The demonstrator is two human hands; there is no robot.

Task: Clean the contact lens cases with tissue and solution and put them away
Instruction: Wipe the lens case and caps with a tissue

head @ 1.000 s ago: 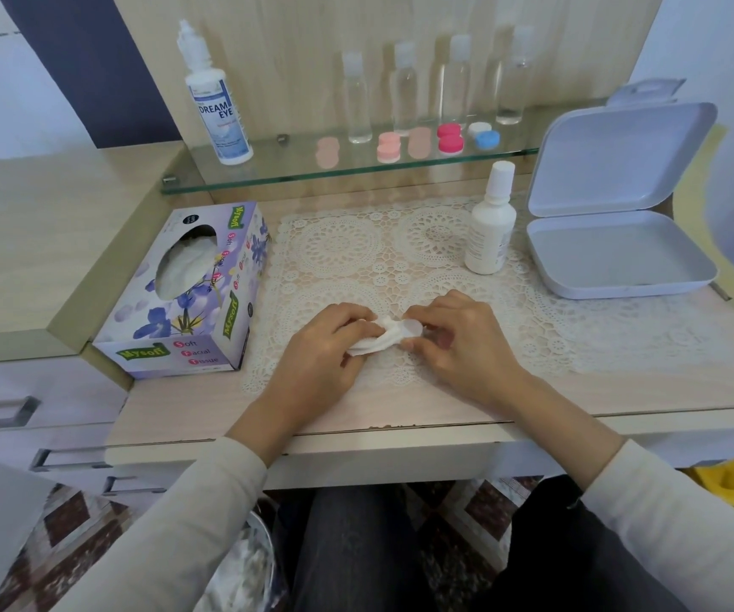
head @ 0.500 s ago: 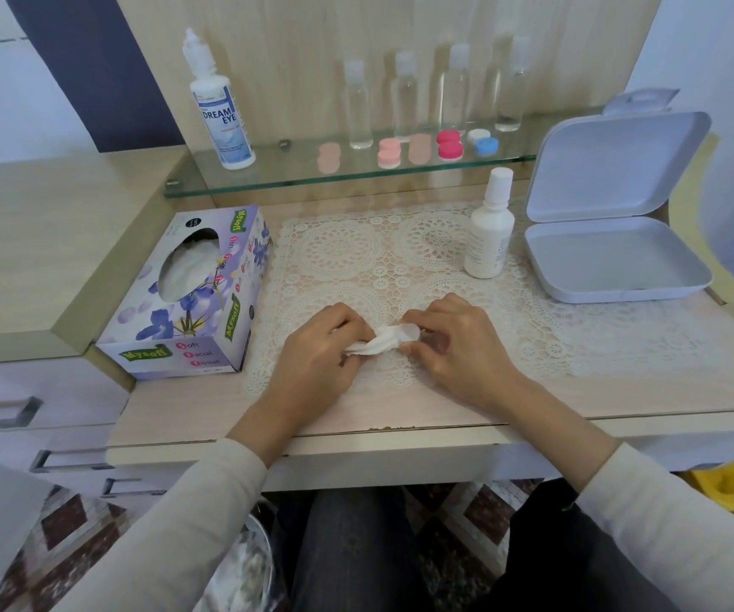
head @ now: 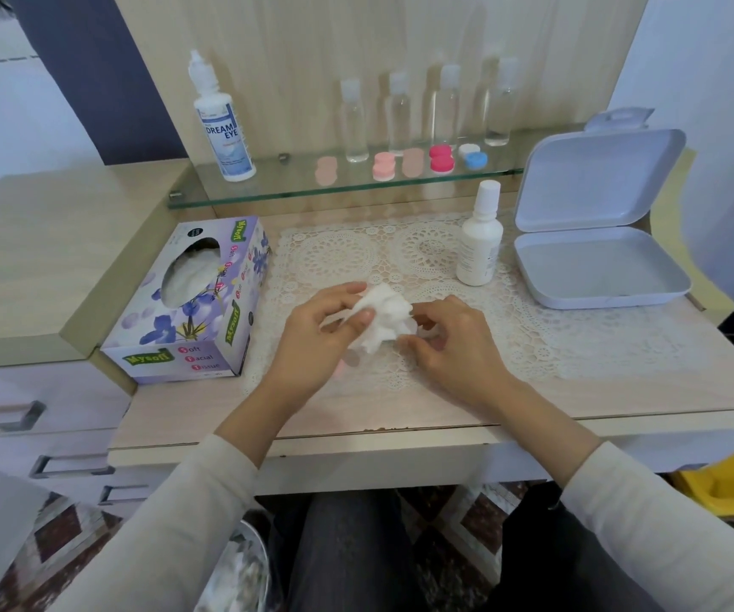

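Observation:
Above the lace mat point(head: 436, 258), my left hand point(head: 321, 333) pinches a crumpled white tissue point(head: 383, 318) between thumb and fingers. My right hand point(head: 449, 342) is just right of the tissue, fingers curled around something small that I cannot make out. Several contact lens cases sit on the glass shelf point(head: 268, 187): a pale pink case point(head: 326, 170), a pink case point(head: 384, 165), a red case point(head: 440, 158) and a blue and white case point(head: 473, 155). A small white solution bottle point(head: 479, 240) stands on the mat.
A tissue box point(head: 197, 302) lies at the left. An open grey storage box point(head: 595, 240) sits at the right. A Dream Eye bottle point(head: 221, 121) and several clear bottles point(head: 400, 112) stand on the shelf. A bin point(head: 237, 567) is below the desk.
The tissue was a tight roll held between both hands; now it is fluffed open and lifted in my left hand, and my right hand has drawn slightly away.

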